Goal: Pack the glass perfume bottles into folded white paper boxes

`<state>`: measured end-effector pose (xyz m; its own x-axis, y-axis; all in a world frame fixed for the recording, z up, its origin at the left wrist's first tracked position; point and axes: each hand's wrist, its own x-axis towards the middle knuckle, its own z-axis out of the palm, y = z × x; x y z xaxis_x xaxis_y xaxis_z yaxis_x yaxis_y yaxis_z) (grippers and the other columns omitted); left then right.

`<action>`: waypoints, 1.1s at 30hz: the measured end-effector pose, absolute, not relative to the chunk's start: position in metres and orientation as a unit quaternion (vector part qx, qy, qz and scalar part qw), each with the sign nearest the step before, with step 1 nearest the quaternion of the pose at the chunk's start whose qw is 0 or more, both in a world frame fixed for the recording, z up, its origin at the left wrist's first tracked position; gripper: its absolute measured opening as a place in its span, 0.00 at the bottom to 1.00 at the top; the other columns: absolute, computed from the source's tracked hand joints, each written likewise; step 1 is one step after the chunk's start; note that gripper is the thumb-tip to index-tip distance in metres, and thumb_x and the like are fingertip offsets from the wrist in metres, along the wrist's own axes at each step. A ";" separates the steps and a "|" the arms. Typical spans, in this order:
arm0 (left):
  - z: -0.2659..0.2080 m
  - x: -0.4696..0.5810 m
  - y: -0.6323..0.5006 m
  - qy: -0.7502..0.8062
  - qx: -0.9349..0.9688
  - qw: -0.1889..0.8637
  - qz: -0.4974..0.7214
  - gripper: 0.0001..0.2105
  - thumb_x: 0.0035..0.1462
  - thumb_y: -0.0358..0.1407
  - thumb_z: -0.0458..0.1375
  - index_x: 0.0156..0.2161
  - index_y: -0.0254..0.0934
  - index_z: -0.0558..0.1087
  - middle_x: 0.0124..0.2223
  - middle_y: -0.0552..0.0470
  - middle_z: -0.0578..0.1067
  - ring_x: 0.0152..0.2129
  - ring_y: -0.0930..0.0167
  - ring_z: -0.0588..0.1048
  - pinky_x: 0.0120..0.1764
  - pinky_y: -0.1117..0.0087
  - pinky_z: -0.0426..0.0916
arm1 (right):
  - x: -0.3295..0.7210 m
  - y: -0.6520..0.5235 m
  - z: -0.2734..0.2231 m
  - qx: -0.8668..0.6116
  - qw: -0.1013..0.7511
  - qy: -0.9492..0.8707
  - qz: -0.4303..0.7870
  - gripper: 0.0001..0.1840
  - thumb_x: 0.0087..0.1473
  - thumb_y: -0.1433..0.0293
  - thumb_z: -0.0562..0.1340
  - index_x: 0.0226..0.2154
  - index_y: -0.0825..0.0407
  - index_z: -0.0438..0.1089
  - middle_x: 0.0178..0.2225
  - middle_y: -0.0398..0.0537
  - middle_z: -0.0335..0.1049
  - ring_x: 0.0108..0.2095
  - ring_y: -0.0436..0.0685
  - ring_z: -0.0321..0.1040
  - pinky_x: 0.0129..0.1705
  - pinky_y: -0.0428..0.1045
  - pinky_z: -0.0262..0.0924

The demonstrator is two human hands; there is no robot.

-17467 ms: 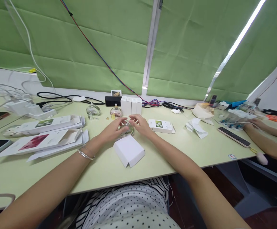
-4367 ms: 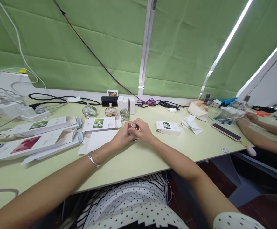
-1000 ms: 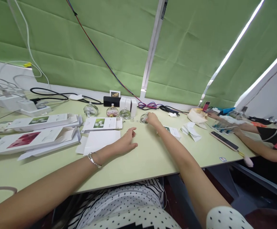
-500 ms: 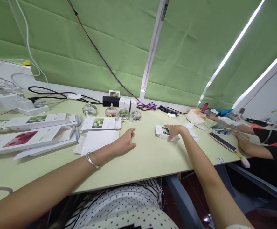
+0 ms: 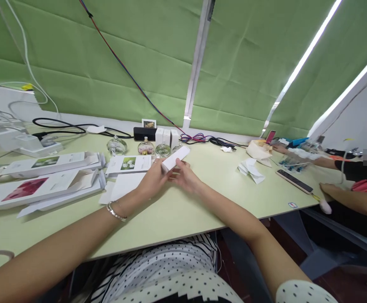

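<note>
A small white cardboard box (image 5: 176, 158) is held between both my hands, a little above the table. My left hand (image 5: 153, 180) grips its near left end, and my right hand (image 5: 186, 176) has the thumb on its side with the fingers beneath. The box's printed face is turned out of sight. Just behind it stand round glass perfume bottles, among them a clear one (image 5: 116, 145), a pinkish one (image 5: 145, 147) and a greenish one (image 5: 163, 150). A flattened carton with a white-flower picture (image 5: 129, 164) lies left of my left hand.
Flat white cartons (image 5: 28, 187) lie at the left. Small upright boxes (image 5: 167, 136) and a black phone (image 5: 145, 134) are at the back. Crumpled paper (image 5: 251, 170), a beige bag (image 5: 259, 151) and another phone (image 5: 295, 182) lie at the right, near another person's arm (image 5: 354, 200).
My right hand has lifted the white box from the table and brought it left to my left hand, which has closed on it. The nearby person's arm has shifted right.
</note>
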<state>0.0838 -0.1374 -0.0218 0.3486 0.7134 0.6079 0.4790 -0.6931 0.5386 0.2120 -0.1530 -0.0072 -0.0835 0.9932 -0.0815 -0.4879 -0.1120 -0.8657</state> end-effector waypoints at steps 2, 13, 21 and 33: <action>-0.023 0.084 -0.138 0.337 0.845 0.111 0.401 0.20 0.53 0.26 0.50 0.52 0.35 0.61 0.47 0.43 0.70 0.46 0.62 0.69 0.49 0.56 0.66 | 0.216 -0.156 -0.009 -0.359 0.583 -0.343 0.644 0.22 0.45 0.63 0.67 0.37 0.49 0.55 0.27 0.40 0.69 0.25 0.50 0.68 0.28 0.48 0.68; -0.033 0.085 -0.145 0.286 0.915 0.023 0.283 0.31 0.46 0.16 0.44 0.58 0.30 0.59 0.60 0.39 0.62 0.58 0.62 0.60 0.56 0.56 0.60 | 0.247 -0.143 0.003 -0.478 0.574 -0.417 0.517 0.16 0.42 0.80 0.55 0.36 0.53 0.64 0.32 0.46 0.73 0.36 0.58 0.71 0.41 0.56 0.67; -0.017 0.104 -0.192 -0.033 0.973 -0.015 0.227 0.12 0.60 0.28 0.48 0.46 0.37 0.71 0.38 0.47 0.78 0.39 0.69 0.75 0.46 0.65 0.69 | 0.244 -0.142 0.027 -0.449 0.495 -0.744 -0.004 0.21 0.49 0.80 0.50 0.48 0.57 0.58 0.53 0.60 0.58 0.56 0.60 0.55 0.58 0.58 0.50; -0.008 0.093 -0.189 -0.010 0.898 -0.058 0.435 0.12 0.51 0.26 0.52 0.37 0.45 0.71 0.34 0.53 0.77 0.33 0.67 0.74 0.37 0.63 0.70 | 0.197 -0.163 -0.041 -0.398 0.190 -0.897 0.003 0.15 0.53 0.77 0.56 0.41 0.48 0.71 0.37 0.49 0.72 0.41 0.61 0.68 0.38 0.57 0.69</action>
<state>0.0933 -0.1892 -0.0085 0.6207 -0.0677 0.7811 0.0327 -0.9932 -0.1120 0.1968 -0.1633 -0.0412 -0.6106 0.7161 0.3382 0.7140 0.6825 -0.1561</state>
